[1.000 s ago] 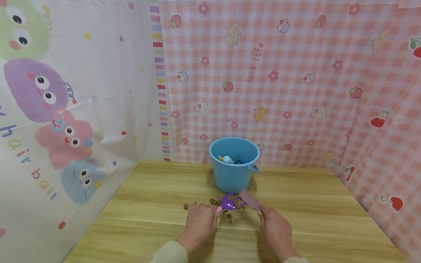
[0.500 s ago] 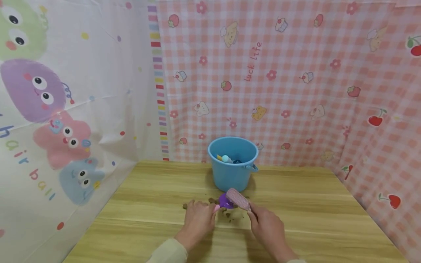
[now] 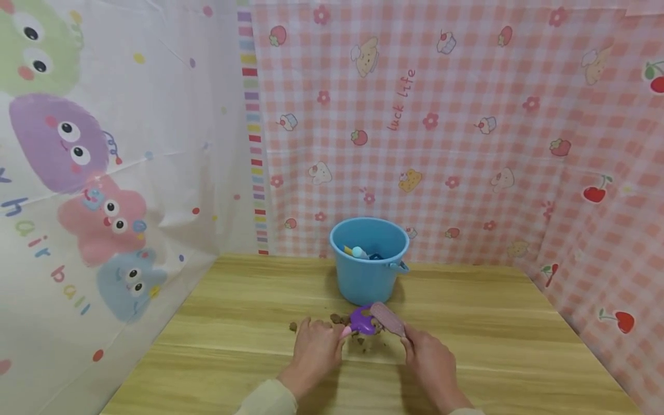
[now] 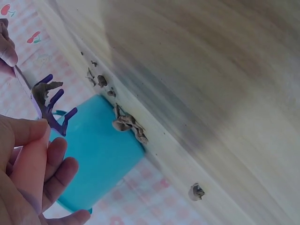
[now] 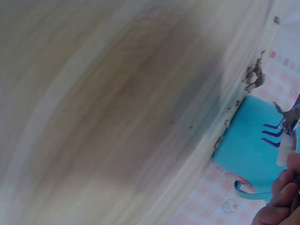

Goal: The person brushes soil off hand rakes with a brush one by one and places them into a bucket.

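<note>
My left hand (image 3: 315,349) grips the pink handle of a toy hand fork (image 3: 362,321) with a purple head. Its tines (image 4: 56,97) carry a grey-brown clump of mud-like stuff (image 4: 40,92), plain in the left wrist view. In my right hand (image 3: 432,360) I hold a flat pink brush (image 3: 388,319), its head against the fork's head. Both tools are raised off the table, in front of the bucket. Beneath them lie brown clumps (image 4: 123,123) and crumbs, and one lone clump (image 4: 197,191) lies to the left.
A blue bucket (image 3: 365,282) stands behind the hands, its handle (image 3: 399,267) hanging at the right. Several small things (image 3: 358,252) show inside it. The wood-grain table (image 3: 233,300) ends at a pink checked cloth (image 3: 456,144) behind and a white printed cloth (image 3: 176,184) on the left.
The brush moves left over the fork's head, its dotted face turning into view, then back right, turning again. The fork tilts slightly. My left hand stays nearly in place.
</note>
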The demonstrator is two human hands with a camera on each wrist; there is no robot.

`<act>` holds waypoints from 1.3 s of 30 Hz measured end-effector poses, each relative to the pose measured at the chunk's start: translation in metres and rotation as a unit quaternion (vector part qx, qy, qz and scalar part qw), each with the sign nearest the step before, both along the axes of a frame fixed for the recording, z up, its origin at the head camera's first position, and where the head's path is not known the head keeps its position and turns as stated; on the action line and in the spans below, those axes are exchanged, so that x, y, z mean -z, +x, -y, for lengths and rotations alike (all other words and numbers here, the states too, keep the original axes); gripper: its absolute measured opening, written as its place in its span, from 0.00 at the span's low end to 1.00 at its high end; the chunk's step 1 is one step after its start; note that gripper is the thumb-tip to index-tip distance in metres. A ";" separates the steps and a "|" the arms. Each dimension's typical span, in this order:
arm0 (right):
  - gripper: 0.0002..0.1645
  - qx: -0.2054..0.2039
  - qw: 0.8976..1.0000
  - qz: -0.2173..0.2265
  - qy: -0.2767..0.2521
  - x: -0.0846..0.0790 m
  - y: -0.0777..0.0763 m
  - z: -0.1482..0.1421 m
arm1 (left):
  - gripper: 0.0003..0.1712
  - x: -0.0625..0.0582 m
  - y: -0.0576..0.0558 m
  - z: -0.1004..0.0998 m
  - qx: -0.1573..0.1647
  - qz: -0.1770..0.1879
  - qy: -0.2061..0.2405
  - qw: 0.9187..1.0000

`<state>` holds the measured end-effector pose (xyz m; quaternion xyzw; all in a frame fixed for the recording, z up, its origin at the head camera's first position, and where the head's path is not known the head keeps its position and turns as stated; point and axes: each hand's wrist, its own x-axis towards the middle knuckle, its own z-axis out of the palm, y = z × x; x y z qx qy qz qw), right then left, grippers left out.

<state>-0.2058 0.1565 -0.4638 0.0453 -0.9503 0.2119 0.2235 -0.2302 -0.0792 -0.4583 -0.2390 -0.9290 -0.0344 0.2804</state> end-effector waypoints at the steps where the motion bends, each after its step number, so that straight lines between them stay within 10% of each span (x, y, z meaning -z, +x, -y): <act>1: 0.17 0.001 1.000 0.000 0.002 0.001 0.000 -0.001 | 0.08 0.000 0.000 0.000 -0.001 0.004 0.001 1.000; 18: 0.19 0.047 0.998 0.031 -0.024 0.001 -0.002 -0.023 | 0.07 -0.004 -0.003 0.003 -0.007 0.018 0.011 1.000; 30: 0.18 -0.003 0.999 -0.048 -0.012 0.004 -0.005 0.006 | 0.07 -0.004 -0.003 0.002 -0.006 0.017 0.028 0.999; 39: 0.19 0.003 1.000 -0.022 -0.016 0.003 -0.001 -0.005 | 0.08 -0.003 -0.006 0.003 -0.015 0.015 0.020 1.000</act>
